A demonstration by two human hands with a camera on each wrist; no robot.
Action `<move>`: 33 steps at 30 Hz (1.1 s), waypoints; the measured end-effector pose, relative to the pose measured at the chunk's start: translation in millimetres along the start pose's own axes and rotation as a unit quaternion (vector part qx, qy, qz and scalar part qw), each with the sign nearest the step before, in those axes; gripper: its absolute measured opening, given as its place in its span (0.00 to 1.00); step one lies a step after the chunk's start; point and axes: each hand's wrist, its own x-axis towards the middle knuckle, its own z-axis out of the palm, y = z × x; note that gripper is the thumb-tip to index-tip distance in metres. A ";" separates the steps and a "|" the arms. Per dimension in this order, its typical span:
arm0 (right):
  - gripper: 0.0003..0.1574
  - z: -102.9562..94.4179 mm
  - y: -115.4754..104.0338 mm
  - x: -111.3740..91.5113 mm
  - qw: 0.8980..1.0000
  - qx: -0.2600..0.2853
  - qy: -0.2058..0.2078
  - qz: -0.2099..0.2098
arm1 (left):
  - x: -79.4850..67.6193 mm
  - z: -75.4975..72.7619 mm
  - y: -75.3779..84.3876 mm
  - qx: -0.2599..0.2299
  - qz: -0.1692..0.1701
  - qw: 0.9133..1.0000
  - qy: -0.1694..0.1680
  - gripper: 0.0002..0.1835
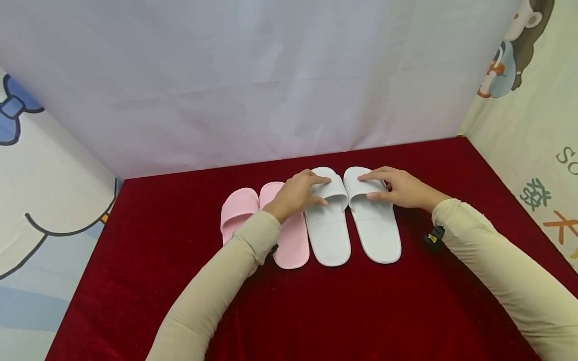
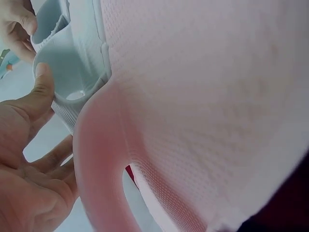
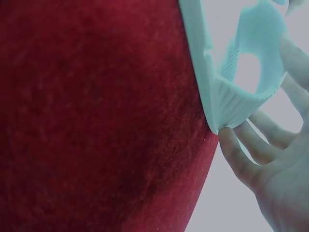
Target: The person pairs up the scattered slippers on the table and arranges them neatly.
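A pair of white slippers with ribbed straps lies side by side, toes toward the back. My left hand [image 1: 295, 194] is over the strap of the left white slipper [image 1: 328, 240], its fingers spread and its thumb near the strap's opening. On the right white slipper [image 1: 377, 235], my right hand [image 1: 402, 188] touches the strap with fairly straight fingers; its thumb [image 3: 293, 60] is by the opening. Left of them lies a pink pair: the left pink slipper [image 1: 239, 203] and the right pink slipper [image 1: 293, 240], both partly hidden by my left arm.
The slippers lie on a table covered in dark red cloth [image 1: 343, 311]. A pale curtain [image 1: 271, 80] hangs behind the back edge. Printed cloths hang at the left [image 1: 49, 175] and right [image 1: 533, 140]. A small dark object with a yellow patch [image 1: 434, 235] is by my right cuff.
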 end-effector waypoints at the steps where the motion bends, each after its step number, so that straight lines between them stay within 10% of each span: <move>1: 0.29 0.0 -0.2 0.4 1.000 0.000 0.000 0.000 | 0.0 0.0 -0.8 -0.001 0.001 1.000 0.002 0.34; 25: 0.32 1.1 -3.5 7.9 1.000 -0.008 -0.013 0.000 | -5.7 -1.1 -8.0 -0.006 -0.001 1.000 0.007 0.33; 33: 0.44 -1.1 -3.9 -14.6 0.998 -0.051 0.006 0.041 | -41.2 -22.5 -24.2 -0.033 -0.007 0.997 0.064 0.32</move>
